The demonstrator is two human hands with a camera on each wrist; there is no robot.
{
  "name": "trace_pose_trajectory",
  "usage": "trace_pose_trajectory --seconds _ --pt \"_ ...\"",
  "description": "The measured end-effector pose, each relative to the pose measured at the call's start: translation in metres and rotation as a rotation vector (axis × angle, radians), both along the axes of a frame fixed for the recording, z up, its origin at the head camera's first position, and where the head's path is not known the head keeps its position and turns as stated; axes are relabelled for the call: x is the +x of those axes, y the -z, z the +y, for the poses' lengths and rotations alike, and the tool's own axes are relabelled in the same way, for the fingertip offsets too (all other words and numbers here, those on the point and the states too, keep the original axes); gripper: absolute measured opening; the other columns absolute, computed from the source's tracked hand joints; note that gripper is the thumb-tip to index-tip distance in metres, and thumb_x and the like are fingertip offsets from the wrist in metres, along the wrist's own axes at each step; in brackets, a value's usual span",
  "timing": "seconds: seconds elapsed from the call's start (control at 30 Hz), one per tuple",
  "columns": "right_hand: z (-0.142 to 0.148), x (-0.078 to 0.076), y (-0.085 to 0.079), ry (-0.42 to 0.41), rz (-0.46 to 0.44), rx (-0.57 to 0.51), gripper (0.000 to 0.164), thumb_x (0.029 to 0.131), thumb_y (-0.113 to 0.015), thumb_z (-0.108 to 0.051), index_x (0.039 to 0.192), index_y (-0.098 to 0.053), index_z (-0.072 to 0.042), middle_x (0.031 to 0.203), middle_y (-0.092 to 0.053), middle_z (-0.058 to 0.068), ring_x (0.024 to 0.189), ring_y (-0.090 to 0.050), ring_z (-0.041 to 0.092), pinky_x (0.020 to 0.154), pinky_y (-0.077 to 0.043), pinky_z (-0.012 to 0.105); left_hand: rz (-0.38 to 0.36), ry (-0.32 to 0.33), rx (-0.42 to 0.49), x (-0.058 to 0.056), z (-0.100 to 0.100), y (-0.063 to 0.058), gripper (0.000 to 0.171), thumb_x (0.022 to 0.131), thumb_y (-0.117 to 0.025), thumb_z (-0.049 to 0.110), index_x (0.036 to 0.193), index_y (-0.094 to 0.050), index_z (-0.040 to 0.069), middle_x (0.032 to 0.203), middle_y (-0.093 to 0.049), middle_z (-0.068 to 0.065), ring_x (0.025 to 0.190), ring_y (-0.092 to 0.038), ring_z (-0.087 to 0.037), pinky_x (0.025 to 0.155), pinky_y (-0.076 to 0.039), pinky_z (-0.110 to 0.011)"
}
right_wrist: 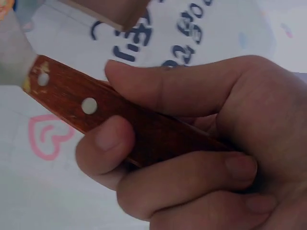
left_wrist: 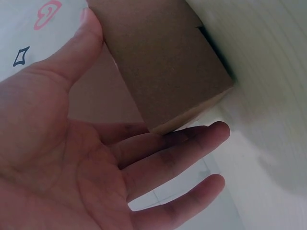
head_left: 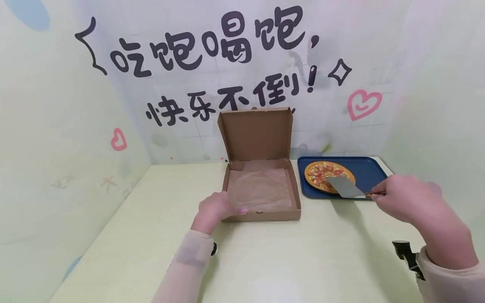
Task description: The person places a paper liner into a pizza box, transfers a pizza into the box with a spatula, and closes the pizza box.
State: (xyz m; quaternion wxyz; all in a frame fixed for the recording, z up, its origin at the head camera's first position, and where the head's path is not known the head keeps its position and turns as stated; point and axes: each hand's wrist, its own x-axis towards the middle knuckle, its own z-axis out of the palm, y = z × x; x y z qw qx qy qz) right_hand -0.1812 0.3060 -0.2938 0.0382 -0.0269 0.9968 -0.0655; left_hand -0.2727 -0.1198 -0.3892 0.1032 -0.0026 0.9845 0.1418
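Enclosed by pale walls (head_left: 178, 149), printed with black Chinese lettering (head_left: 178, 50) and pink hearts (head_left: 364, 104); side walls cut off by the frame, lower lettering partly covered by cardboard.

Below: pale cream table (head_left: 273, 261), faintly streaked in the left wrist view, shadowed at right; near edge out of frame.

Centre rear of table: brown cardboard pizza box (head_left: 265, 216) with raised lid (head_left: 257, 134) and wrinkled paper liner (head_left: 261, 189). Front-left corner hidden from the head camera; seen only as a cropped close-up at the left wrist.

Just right of box: dark blue tray (head_left: 369, 172), near right corner hidden behind a hand.

Right hand (head_left: 411, 200): grips with curled fingers, thumb along the top. Left hand (head_left: 216, 207): rests at the box's front-left corner with straight thumb and spread, nearly straight fingers; cannot tell how firmly. Both in pale sleeves (head_left: 185, 263), cut off at the frame edge.

Left half of tray: round pizza (head_left: 323, 170), lower right partly covered by a metal spatula (head_left: 345, 186). Cannot tell whether blade touches pizza. In right wrist view, blade and pizza cropped to slivers.

Smallest: reddish wooden handle (right_wrist: 153, 136), largely covered by fingers; shows two pale rivets (right_wrist: 89, 105).
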Motion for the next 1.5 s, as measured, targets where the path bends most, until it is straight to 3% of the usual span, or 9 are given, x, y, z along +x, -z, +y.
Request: trace_pose_trajectory --seconds 0.2,0.4,0.67,0.8,0.9,1.03,1.17,1.37,1.5 --pt "-0.002 0.016 -0.004 -0.06 0.046 0.054 0.026 0.098 -0.066 -0.023 0.113 -0.084 -0.013 0.103 -0.082 0.015 0.087 -0.07 0.033 0.068 -0.035 0.042 -0.002 0.008 0.002 -0.003 0.0 -0.003 0.064 0.081 -0.082 0.068 0.111 -0.073 0.012 0.115 -0.077 -0.009 0.095 -0.072 -0.025 0.085 -0.057 -0.051" --pt "-0.001 0.025 -0.001 -0.111 0.079 0.078 0.023 0.095 -0.066 -0.017 0.105 -0.086 -0.01 0.095 -0.083 0.008 0.081 -0.071 0.029 0.08 -0.034 0.047 -0.007 0.004 -0.001 -0.002 -0.002 -0.005 0.066 0.082 -0.082 0.068 0.115 -0.073 0.011 0.119 -0.077 -0.01 0.098 -0.072 -0.026 0.087 -0.057 -0.052" --pt "-0.004 0.024 -0.002 -0.101 0.058 0.08 0.023 0.095 -0.065 -0.019 0.103 -0.086 -0.017 0.093 -0.082 0.005 0.073 -0.061 0.018 0.073 -0.028 0.042 -0.018 0.008 0.016 -0.001 -0.003 0.0 0.067 0.082 -0.082 0.068 0.114 -0.073 0.009 0.116 -0.077 -0.011 0.097 -0.072 -0.026 0.086 -0.057 -0.052" --pt "-0.006 0.022 -0.002 -0.085 0.023 0.07 0.023 0.096 -0.063 -0.02 0.098 -0.086 -0.022 0.08 -0.074 -0.002 0.07 -0.054 0.02 0.073 -0.026 0.044 -0.022 0.01 0.014 -0.001 -0.002 0.0 0.067 0.082 -0.082 0.067 0.113 -0.073 0.009 0.115 -0.077 -0.011 0.096 -0.071 -0.026 0.085 -0.057 -0.052" --pt "-0.01 0.019 -0.001 -0.09 -0.006 0.03 0.024 0.097 -0.061 -0.018 0.086 -0.081 -0.022 0.071 -0.062 -0.005 0.069 -0.048 0.021 0.068 -0.028 0.04 -0.023 0.009 0.007 -0.001 -0.002 0.001 0.068 0.082 -0.082 0.068 0.115 -0.073 0.009 0.117 -0.076 -0.012 0.096 -0.071 -0.026 0.084 -0.057 -0.052" --pt "-0.017 0.015 0.006 -0.114 -0.01 -0.019 0.032 0.097 -0.063 -0.018 0.066 -0.065 -0.023 0.062 -0.042 -0.008 0.065 -0.041 0.016 0.06 -0.03 0.031 -0.03 0.005 -0.005 -0.002 -0.002 0.001 0.071 0.082 -0.082 0.069 0.117 -0.073 0.009 0.12 -0.076 -0.012 0.097 -0.071 -0.026 0.085 -0.058 -0.052" --pt "-0.023 0.009 0.013 -0.126 -0.001 -0.044 0.04 0.096 -0.066 -0.017 0.058 -0.054 -0.023 0.058 -0.031 -0.011 0.06 -0.035 0.013 0.059 -0.029 0.03 -0.028 0.011 -0.01 -0.002 -0.002 0.0 0.07 0.082 -0.082 0.069 0.115 -0.074 0.009 0.12 -0.076 -0.012 0.096 -0.071 -0.026 0.085 -0.058 -0.052" --pt "-0.035 -0.003 0.017 -0.107 -0.058 -0.063 0.039 0.098 -0.064 -0.015 0.059 -0.058 -0.021 0.06 -0.036 -0.009 0.061 -0.036 0.013 0.059 -0.031 0.031 -0.032 0.021 -0.017 -0.003 -0.002 0.0 0.068 0.082 -0.081 0.069 0.114 -0.074 0.009 0.12 -0.076 -0.012 0.096 -0.071 -0.025 0.084 -0.058 -0.051" --pt "-0.038 -0.01 0.018 -0.105 -0.107 -0.055 0.026 0.098 -0.062 -0.012 0.078 -0.077 -0.013 0.073 -0.062 0.0 0.064 -0.043 0.016 0.061 -0.037 0.032 -0.032 0.022 -0.016 -0.003 -0.001 0.0 0.067 0.082 -0.081 0.069 0.114 -0.074 0.009 0.119 -0.076 -0.012 0.096 -0.071 -0.025 0.084 -0.058 -0.051"
